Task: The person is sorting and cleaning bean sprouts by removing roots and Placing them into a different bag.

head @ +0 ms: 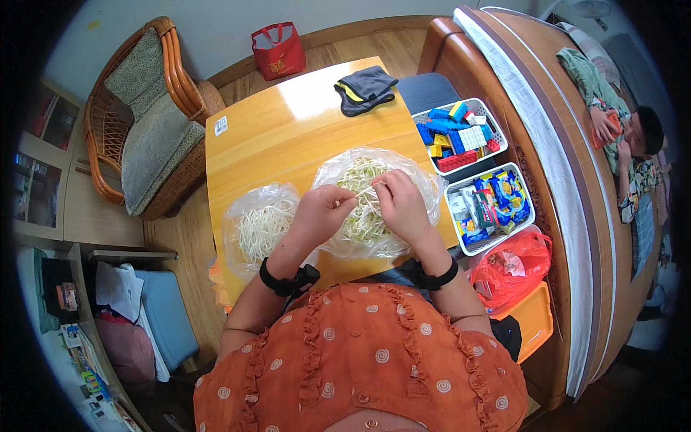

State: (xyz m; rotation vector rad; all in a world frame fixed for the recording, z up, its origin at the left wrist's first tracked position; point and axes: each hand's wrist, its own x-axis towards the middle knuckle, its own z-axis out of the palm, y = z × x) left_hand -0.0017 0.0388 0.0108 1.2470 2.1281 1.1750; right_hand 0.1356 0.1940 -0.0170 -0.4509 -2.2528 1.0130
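Observation:
Above an opened clear plastic bag [415,167] of bean sprouts [359,227], my two hands meet at a thin pale sprout [364,191]. My left hand [327,210] pinches one end between thumb and forefinger. At the other end are the closed fingertips of my right hand [399,202]. The heaped sprouts here look greenish-yellow and white. Left of my left hand, a smaller plastic bag [229,227] holds a pile of whiter sprouts [263,229]. Both bags rest on the wooden table [259,156].
A folded grey cloth [367,89] lies at the far end. White baskets of toy bricks [453,135] and wrapped snacks [499,200] stand at right, near a red plastic bag [513,267]. A rattan chair [162,129] stands left. A person [629,135] lies on the bed [545,135].

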